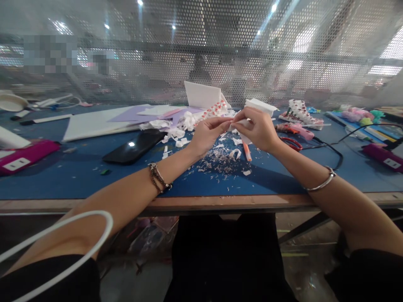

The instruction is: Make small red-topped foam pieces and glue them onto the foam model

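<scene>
My left hand (206, 136) and my right hand (260, 129) meet above the middle of the blue tabletop, fingertips almost touching. Both are closed in a pinch on a small white piece (244, 125) that looks like paper or thin foam. Fingers cover much of it. Just below my right hand lies an orange strip-like tool (247, 152), its upper end hidden. Beneath my hands are many white shavings (220, 161) and larger curled scraps. Behind my left hand sits a crumpled white heap (189, 121), beside a white form with red spots (214, 110).
A black phone (134, 147) lies left of my hands, before white and purple sheets (100, 121). Rightward are red-handled scissors (291, 144), a pink glue gun (300, 131) with a black cable, and a spotted white boot-like form (297, 111). A perforated screen (201, 50) stands behind.
</scene>
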`<state>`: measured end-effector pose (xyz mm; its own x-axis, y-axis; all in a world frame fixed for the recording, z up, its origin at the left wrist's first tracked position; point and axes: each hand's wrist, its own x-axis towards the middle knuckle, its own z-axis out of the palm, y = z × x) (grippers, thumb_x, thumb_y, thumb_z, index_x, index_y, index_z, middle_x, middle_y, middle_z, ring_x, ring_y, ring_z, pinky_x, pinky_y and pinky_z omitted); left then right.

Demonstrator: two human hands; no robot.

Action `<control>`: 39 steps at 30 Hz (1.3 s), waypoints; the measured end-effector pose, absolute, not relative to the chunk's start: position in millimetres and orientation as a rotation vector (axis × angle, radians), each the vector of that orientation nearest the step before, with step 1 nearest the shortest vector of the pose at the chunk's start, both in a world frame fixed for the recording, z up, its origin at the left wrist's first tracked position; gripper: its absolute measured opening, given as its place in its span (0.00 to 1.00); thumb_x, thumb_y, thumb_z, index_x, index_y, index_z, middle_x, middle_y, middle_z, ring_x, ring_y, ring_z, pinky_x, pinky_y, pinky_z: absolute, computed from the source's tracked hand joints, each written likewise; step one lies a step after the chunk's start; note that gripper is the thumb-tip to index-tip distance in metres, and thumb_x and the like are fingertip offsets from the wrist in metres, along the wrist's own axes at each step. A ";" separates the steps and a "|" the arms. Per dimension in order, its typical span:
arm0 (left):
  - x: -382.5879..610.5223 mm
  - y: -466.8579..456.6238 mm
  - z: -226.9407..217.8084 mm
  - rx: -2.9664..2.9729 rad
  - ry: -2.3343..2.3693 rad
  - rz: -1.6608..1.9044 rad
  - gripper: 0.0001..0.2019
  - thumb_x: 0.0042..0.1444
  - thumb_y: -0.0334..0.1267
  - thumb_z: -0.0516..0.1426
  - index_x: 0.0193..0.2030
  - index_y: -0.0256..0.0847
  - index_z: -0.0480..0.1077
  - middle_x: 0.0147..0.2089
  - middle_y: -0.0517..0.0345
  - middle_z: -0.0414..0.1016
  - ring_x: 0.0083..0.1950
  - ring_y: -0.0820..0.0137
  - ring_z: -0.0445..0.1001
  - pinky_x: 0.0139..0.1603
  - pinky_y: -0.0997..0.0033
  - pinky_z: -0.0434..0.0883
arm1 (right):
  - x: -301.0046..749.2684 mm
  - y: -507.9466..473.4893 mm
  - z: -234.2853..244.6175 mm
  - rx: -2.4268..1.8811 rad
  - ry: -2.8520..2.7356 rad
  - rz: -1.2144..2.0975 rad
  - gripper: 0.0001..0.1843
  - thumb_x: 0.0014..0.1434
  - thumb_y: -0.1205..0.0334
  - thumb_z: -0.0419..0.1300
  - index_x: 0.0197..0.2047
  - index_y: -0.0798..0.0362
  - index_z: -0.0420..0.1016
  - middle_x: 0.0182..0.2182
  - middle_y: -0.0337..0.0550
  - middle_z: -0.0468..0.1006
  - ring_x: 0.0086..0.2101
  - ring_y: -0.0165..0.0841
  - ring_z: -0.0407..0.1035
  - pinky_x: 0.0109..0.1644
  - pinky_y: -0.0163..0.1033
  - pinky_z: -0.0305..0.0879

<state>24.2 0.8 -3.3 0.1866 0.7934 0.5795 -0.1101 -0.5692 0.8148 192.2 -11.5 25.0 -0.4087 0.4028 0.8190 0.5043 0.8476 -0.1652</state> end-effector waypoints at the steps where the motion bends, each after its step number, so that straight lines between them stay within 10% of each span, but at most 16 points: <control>1: 24.5 -0.2 -3.2 1.718 0.637 1.508 0.10 0.46 0.43 0.61 0.36 0.44 0.76 0.33 0.60 0.76 0.34 0.78 0.70 0.38 0.76 0.67 | 191.6 -11.9 24.7 -0.684 -2.022 -0.073 0.04 0.53 0.63 0.57 0.30 0.55 0.68 0.28 0.38 0.72 0.32 0.27 0.65 0.35 0.35 0.60; 24: 18.9 -1.9 8.0 1.542 0.483 1.325 0.08 0.45 0.37 0.62 0.34 0.42 0.76 0.36 0.61 0.77 0.38 0.78 0.72 0.46 0.75 0.68 | 189.5 -8.5 26.0 -0.623 -1.884 0.436 0.06 0.50 0.62 0.59 0.28 0.57 0.68 0.23 0.35 0.69 0.24 0.21 0.60 0.26 0.30 0.55; 39: 29.8 -13.1 3.8 1.493 0.599 1.347 0.09 0.43 0.41 0.63 0.32 0.39 0.75 0.27 0.61 0.70 0.30 0.81 0.67 0.31 0.81 0.66 | 187.2 -11.5 26.0 -0.621 -1.811 0.452 0.05 0.50 0.64 0.58 0.28 0.57 0.68 0.22 0.34 0.67 0.22 0.20 0.58 0.26 0.30 0.56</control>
<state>29.8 -13.1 3.8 0.2578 0.8601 0.4402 -0.2494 -0.3809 0.8903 187.2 -11.5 26.0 -0.2483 0.6146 0.7487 0.1908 0.7888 -0.5843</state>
